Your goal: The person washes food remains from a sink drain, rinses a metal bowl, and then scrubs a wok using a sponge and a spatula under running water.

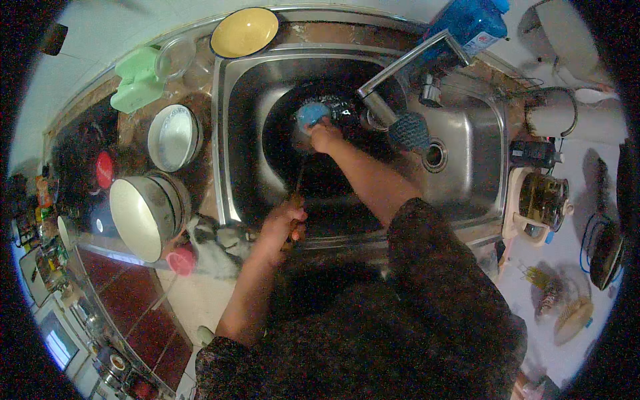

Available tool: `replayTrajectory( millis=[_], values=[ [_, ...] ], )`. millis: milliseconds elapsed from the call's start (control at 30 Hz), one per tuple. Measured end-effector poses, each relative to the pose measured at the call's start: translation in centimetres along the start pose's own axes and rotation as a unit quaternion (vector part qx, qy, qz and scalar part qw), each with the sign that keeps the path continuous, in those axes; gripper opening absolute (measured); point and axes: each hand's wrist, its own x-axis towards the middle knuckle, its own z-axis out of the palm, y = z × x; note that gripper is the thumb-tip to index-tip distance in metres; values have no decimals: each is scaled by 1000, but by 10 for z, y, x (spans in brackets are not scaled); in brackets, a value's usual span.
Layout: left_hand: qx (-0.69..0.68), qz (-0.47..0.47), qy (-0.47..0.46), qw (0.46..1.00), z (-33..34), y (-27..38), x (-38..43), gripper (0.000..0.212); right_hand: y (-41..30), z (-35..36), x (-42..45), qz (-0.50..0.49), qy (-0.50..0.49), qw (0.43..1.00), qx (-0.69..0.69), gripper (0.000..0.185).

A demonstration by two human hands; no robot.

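Note:
My right hand [327, 138] holds a blue scrubbing pad [312, 114] against the inside of a dark wok [332, 175]. The wok lies in the left basin of a stainless steel sink [243, 115], and some wet glints show near the pad. At the basin's front edge, my left hand [291, 222] is closed around a brownish handle [296, 201] that appears to belong to the wok. Most of that handle is hidden by the fingers. Above the basins reaches the chrome faucet [405, 62]. A dark textured cloth [410, 131] hangs by its base.
Left of the sink stand white bowls [172, 140], stacked larger bowls [136, 219], a pink cup [181, 261] and a grey-white cloth [215, 250]. A yellow enamel bowl [244, 32] rests behind. To the right are a drain [434, 156] and a glass teapot [544, 195].

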Motion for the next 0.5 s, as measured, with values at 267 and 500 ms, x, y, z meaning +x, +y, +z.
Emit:
replayTrajectory(
  millis=[267, 500],
  values=[
    [-10, 4, 12, 1000, 5, -2, 2, 18, 21, 55, 23, -5, 118, 993, -3, 39],
    [53, -23, 20, 998, 3, -4, 6, 10, -12, 34, -25, -12, 15, 994, 109, 49]
  ],
)
